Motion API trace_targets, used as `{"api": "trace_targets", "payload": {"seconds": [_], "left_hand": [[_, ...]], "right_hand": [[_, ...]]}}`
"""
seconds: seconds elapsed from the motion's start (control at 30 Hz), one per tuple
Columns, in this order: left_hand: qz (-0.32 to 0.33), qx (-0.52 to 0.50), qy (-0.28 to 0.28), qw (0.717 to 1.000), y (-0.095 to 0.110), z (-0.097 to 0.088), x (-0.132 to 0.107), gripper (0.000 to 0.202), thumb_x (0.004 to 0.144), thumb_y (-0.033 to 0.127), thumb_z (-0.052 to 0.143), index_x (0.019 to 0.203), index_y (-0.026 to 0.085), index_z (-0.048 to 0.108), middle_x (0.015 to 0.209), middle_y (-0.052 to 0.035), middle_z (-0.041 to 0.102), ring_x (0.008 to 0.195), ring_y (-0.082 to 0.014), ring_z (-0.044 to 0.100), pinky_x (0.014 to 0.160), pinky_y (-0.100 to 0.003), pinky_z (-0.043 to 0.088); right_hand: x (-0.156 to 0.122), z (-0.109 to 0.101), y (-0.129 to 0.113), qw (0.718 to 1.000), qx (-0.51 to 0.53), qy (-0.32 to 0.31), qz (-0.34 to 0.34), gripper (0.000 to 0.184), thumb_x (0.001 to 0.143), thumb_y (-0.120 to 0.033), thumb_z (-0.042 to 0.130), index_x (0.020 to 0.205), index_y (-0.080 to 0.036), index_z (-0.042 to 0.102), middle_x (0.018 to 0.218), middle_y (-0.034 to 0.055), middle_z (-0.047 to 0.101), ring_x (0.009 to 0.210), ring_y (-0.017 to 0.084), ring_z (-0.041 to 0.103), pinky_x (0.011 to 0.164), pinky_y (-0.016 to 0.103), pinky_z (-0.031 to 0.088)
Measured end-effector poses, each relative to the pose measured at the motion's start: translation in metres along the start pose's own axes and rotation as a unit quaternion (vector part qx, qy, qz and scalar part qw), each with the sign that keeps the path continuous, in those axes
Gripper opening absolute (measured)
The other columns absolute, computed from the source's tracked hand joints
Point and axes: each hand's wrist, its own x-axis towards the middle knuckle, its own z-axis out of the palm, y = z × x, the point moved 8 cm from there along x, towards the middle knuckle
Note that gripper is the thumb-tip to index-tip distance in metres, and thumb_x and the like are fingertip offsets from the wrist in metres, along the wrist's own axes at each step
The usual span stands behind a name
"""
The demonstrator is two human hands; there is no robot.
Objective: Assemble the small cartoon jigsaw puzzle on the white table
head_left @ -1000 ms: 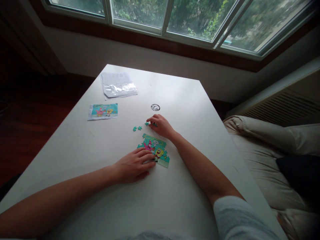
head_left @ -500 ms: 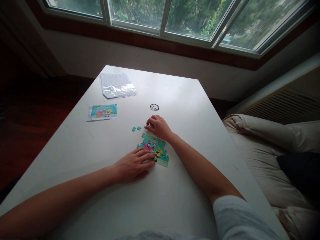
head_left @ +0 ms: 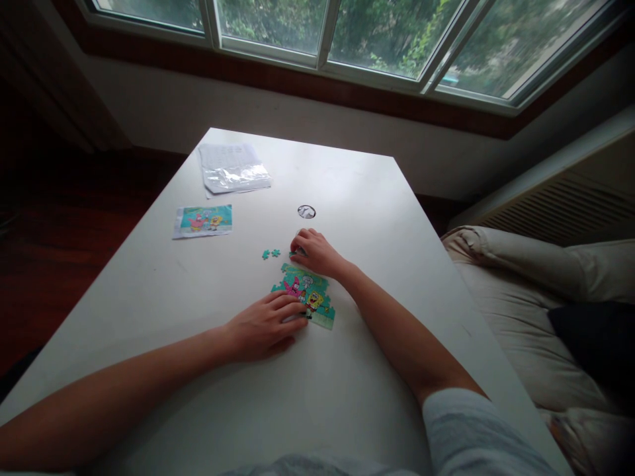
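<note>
A partly joined jigsaw puzzle (head_left: 310, 291) with cartoon figures on a teal ground lies on the white table. My left hand (head_left: 270, 320) rests flat across its lower left part, fingers stretched and slightly apart, covering that corner. Just above the puzzle's top edge, my right hand (head_left: 315, 252) has its fingers curled down at the tabletop, pinching a small teal puzzle piece (head_left: 292, 253) that is mostly hidden under the fingertips. Two loose puzzle pieces (head_left: 270, 254) lie to the left of that hand.
A printed picture sheet (head_left: 206, 220) with the same cartoon figures lies at the left. Behind it are papers in a clear plastic sleeve (head_left: 235, 172). A round hole (head_left: 306, 211) is in the white table (head_left: 347, 192). A beige sofa (head_left: 516, 284) stands at the right.
My right hand's fingertips have curled in slightly, and a teal piece now shows beneath them. My left hand stays in place on the puzzle.
</note>
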Motion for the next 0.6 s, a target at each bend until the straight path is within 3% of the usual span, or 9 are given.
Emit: {"api": "trace_targets", "payload": {"seconds": [0.17, 0.3, 0.43, 0.6], "left_hand": [[-0.019, 0.004, -0.017, 1.0, -0.002, 0.0, 0.001, 0.03, 0.095, 0.028, 0.056, 0.123, 0.019, 0.059, 0.117, -0.0124, 0.061, 0.114, -0.0272, 0.055, 0.11, -0.046, 0.041], [-0.045, 0.011, -0.007, 0.999, -0.006, -0.004, 0.001, 0.035, 0.095, 0.028, 0.054, 0.129, 0.019, 0.056, 0.11, -0.0112, 0.06, 0.103, -0.0261, 0.054, 0.104, -0.046, 0.043], [-0.061, 0.024, 0.004, 0.998, -0.008, -0.006, 0.001, 0.03, 0.097, 0.025, 0.051, 0.125, 0.021, 0.059, 0.103, -0.0098, 0.059, 0.097, -0.0254, 0.052, 0.096, -0.043, 0.045], [-0.089, 0.04, 0.014, 0.995, -0.012, -0.009, 0.001, 0.018, 0.1, 0.026, 0.047, 0.102, 0.02, 0.063, 0.1, -0.0092, 0.057, 0.095, -0.0245, 0.051, 0.09, -0.041, 0.046]], "right_hand": [[-0.002, -0.002, -0.006, 0.999, 0.049, 0.015, -0.008, 0.008, 0.088, -0.022, 0.068, 0.093, -0.02, 0.062, 0.094, 0.0042, 0.066, 0.093, 0.021, 0.055, 0.089, 0.036, 0.035], [-0.002, -0.001, -0.011, 0.985, 0.173, 0.01, -0.018, 0.005, 0.088, -0.018, 0.064, 0.092, -0.019, 0.064, 0.084, 0.0008, 0.066, 0.079, 0.015, 0.057, 0.083, 0.031, 0.04], [-0.004, 0.001, -0.019, 0.963, 0.265, -0.03, -0.023, 0.019, 0.089, -0.023, 0.063, 0.107, -0.019, 0.069, 0.088, 0.001, 0.068, 0.077, 0.013, 0.058, 0.074, 0.026, 0.042], [-0.006, 0.007, -0.027, 0.95, 0.295, -0.095, -0.027, 0.016, 0.088, -0.023, 0.064, 0.1, -0.017, 0.072, 0.089, 0.0021, 0.07, 0.077, 0.012, 0.057, 0.072, 0.024, 0.042]]}}
